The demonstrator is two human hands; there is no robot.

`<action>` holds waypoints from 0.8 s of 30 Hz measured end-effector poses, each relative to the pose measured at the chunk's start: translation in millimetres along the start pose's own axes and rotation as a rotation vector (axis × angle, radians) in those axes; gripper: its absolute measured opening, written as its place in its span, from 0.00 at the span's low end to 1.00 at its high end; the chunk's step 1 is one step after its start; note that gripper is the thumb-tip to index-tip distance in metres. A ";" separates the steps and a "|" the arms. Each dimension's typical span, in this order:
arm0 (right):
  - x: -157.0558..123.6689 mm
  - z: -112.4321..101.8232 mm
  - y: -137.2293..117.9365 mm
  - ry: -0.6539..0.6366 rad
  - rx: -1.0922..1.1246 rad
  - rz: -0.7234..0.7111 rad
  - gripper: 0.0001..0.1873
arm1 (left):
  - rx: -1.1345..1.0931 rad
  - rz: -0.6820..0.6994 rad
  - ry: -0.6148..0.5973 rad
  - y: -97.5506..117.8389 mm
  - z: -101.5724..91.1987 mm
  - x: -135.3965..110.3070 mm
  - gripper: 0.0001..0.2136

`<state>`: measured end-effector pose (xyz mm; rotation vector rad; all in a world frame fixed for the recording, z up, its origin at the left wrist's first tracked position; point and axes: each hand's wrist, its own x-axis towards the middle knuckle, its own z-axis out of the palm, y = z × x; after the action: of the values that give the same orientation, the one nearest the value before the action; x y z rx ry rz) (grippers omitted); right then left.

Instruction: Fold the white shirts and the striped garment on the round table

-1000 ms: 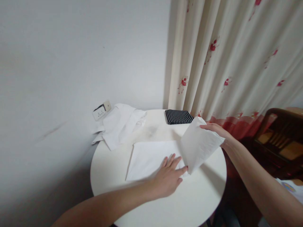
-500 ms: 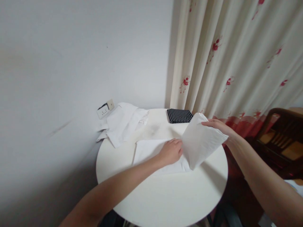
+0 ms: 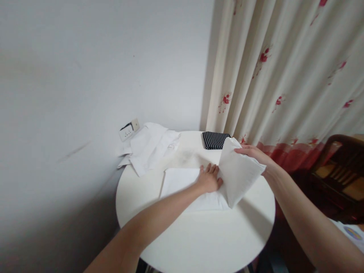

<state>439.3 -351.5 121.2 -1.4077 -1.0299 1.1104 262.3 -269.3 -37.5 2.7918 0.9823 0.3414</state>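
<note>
A white cloth (image 3: 179,180), folded into layers, lies across the middle of the round white table (image 3: 199,239). My left hand (image 3: 209,179) presses on it beside the fold, fingers spread and flat. The cloth's right part is lifted off the table, and my right hand (image 3: 251,152) grips its upper edge between thumb and fingers, some of them hidden behind the fabric. The raised part leans upright and casts a shadow on the tabletop.
A heap of white cloth (image 3: 150,146) lies at the table's back left, against the wall under a socket (image 3: 126,132). A folded black-and-white striped cloth (image 3: 215,140) sits at the back. Floral curtains (image 3: 256,76) hang behind; a wooden chair (image 3: 338,178) stands right.
My right hand has brought the lifted part of the cloth slightly left, more upright. My left hand's fingers have spread out on the cloth. The view has shifted a little.
</note>
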 end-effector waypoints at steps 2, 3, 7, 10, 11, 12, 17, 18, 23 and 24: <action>-0.4 4.5 -0.9 -0.020 0.031 0.021 0.07 | -0.017 -0.015 -0.042 -3.1 -3.6 4.6 0.31; -0.8 6.2 -1.3 -0.031 0.045 0.033 0.07 | -0.025 -0.032 -0.057 -4.9 -5.4 5.9 0.30; -3.0 12.6 -2.0 -0.028 0.054 0.032 0.08 | -0.022 -0.056 -0.042 -10.2 -8.4 -0.8 0.29; -3.7 19.4 -1.6 -0.041 0.071 0.018 0.08 | -0.004 0.020 -0.057 -8.9 -7.7 -11.8 0.32; -3.8 21.3 -1.3 -0.045 0.080 0.016 0.08 | -0.001 0.028 -0.069 -7.3 -8.3 -14.9 0.33; -3.9 22.5 -1.0 -0.044 0.086 0.015 0.08 | 0.000 0.021 -0.083 -5.3 -9.4 -17.8 0.34; -4.8 16.2 1.4 0.002 0.071 0.004 0.08 | -0.049 -0.038 -0.181 7.8 -20.8 -40.1 0.41; -4.8 13.4 2.2 0.009 0.073 0.004 0.08 | -0.059 -0.035 -0.194 10.1 -22.5 -47.5 0.42; -3.0 5.8 6.7 0.020 0.086 0.027 0.10 | -0.043 0.050 -0.151 15.9 -22.5 -81.2 0.35; -2.7 6.2 7.1 0.019 0.081 0.029 0.09 | -0.034 0.060 -0.134 16.2 -21.1 -84.3 0.33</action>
<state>432.9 -353.6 114.1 -1.3694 -0.9436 1.1451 202.4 -333.5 -27.0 2.7762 0.8560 0.1738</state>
